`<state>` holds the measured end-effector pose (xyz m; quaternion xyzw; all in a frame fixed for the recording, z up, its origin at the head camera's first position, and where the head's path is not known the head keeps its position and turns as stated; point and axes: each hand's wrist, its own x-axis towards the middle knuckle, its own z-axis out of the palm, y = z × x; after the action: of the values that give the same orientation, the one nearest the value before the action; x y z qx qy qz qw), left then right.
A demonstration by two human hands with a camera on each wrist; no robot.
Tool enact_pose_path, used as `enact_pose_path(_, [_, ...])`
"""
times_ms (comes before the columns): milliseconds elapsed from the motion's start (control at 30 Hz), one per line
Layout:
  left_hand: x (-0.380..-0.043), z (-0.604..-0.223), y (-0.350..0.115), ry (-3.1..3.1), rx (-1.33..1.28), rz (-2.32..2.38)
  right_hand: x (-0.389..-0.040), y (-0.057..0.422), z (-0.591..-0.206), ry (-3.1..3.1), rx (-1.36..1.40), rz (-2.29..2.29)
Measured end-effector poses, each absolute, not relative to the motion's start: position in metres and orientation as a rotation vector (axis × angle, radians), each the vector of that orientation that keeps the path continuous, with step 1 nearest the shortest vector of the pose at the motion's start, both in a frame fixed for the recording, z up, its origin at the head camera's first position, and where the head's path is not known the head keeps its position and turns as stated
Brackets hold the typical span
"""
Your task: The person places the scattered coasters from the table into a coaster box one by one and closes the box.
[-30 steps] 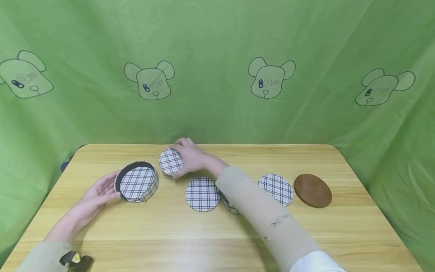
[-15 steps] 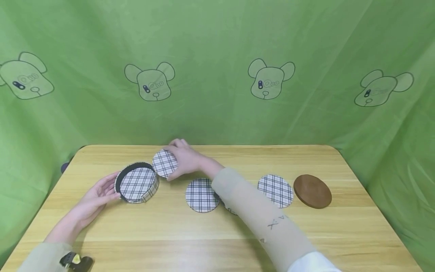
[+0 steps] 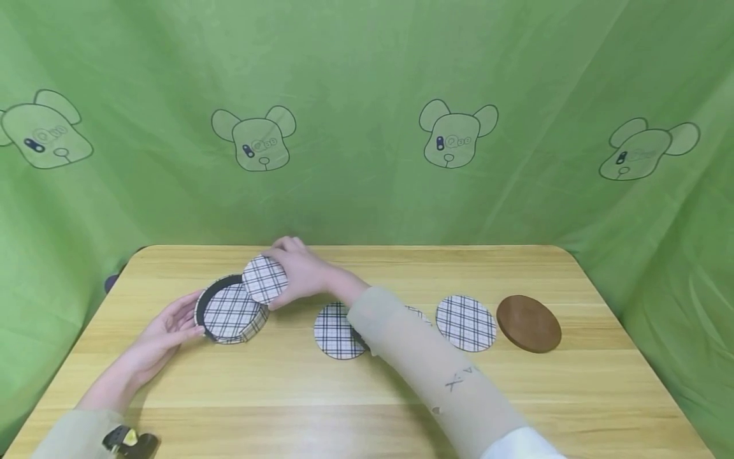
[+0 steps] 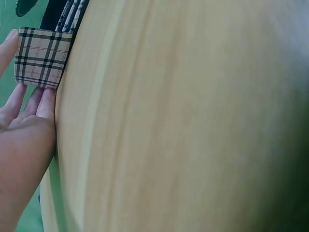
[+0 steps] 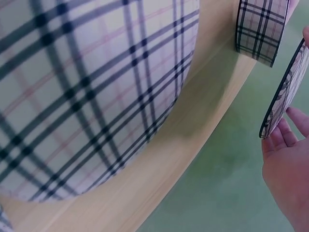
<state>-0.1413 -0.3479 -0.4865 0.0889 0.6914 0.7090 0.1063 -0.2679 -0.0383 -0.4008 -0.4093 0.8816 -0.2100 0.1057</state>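
Note:
A round plaid coaster holder with a dark inner wall sits at the left of the table. My left hand grips its left side; in the left wrist view the thumb and fingers are on opposite edges of the plaid wall. Plaid lines the holder's inside, perhaps a coaster lying there. A thin plaid coaster is pinched at its edge by my right hand, tilted above the holder's right rim. From the right wrist, the coaster appears almost edge-on beside the holder.
A plaid coaster lies mid-table, and a dark-edged plaid piece beside it is mostly hidden by my right sleeve. Farther right lie another plaid coaster and a brown disc. Green cloth hangs behind the wooden table.
My right hand has moved left with the coaster, from beside the holder to over its right rim. My left hand and the holder have stayed in place.

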Motion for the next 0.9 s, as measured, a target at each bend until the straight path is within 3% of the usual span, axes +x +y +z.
enact_pose_path(900, [-0.142,-0.486,-0.348,2.032,0.252,2.08,-0.25,-0.084,-0.402,2.63,-1.23,-0.601])
